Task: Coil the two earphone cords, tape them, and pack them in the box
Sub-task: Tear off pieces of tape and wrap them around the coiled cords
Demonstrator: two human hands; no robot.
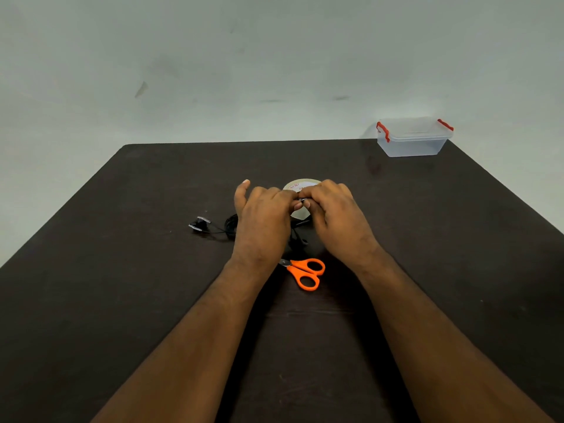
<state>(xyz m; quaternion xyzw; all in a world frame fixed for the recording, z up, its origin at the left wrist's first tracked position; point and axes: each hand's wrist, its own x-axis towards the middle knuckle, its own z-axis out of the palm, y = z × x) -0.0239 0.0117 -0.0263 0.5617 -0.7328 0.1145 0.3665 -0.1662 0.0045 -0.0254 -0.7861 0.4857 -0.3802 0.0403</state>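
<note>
Both hands met mid-table: the left hand and right hand pinched a small dark earphone piece between their fingertips, its black cord hanging toward the scissors. A second black earphone lay leftward, cord running left-right. Red lettering on the tape roll was unreadable. The clear box stood far right.

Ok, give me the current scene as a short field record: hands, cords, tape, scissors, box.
left hand: fingers curled, pinching a small earphone part with the right
right hand: pinching the same part
coiled cord: on the table, left of the hands, earbuds trailing left
tape roll: behind the hands, partly hidden
scissors: orange handles, near the wrists
box: far right corner, lid on
</note>
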